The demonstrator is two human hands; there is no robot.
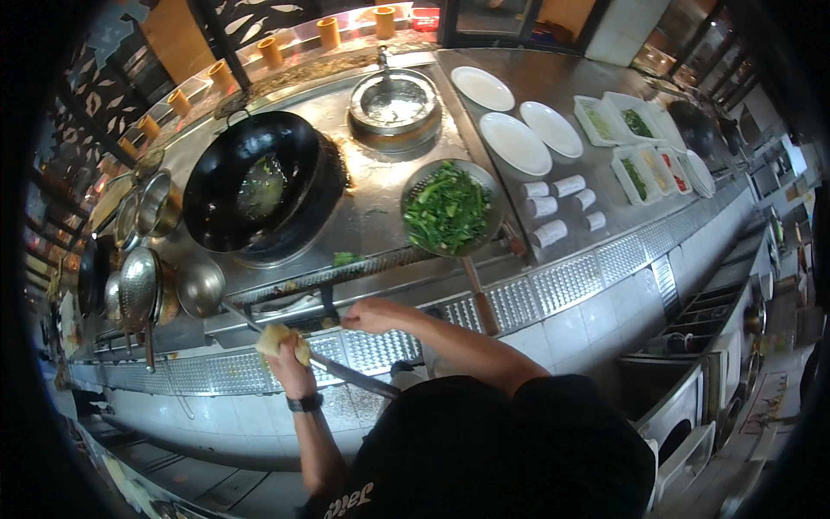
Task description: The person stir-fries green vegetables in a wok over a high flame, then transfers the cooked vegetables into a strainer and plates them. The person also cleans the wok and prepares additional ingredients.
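Observation:
My left hand [290, 368], with a dark watch on its wrist, grips a pale yellow cloth [275, 340] wrapped around the long handle of a metal ladle [201, 287]. The ladle's round bowl is up and left, beside the wok. My right hand [378, 316] is near the stove's front edge with its fingers curled; whether it touches or holds something there is unclear. A large black wok [214, 188] on the left burner contains a little cloudy liquid and green scraps. Cooked leafy greens [447, 211] fill a perforated strainer [496, 194] with a wooden handle [483, 311].
A round metal water basin [397, 104] stands behind the strainer. White oval plates [515, 144], small white cylinders [550, 233] and tubs of cut vegetables [639, 175] occupy the right counter. Several strainers and bowls [139, 276] crowd the left. A perforated metal grate [564, 282] borders the front.

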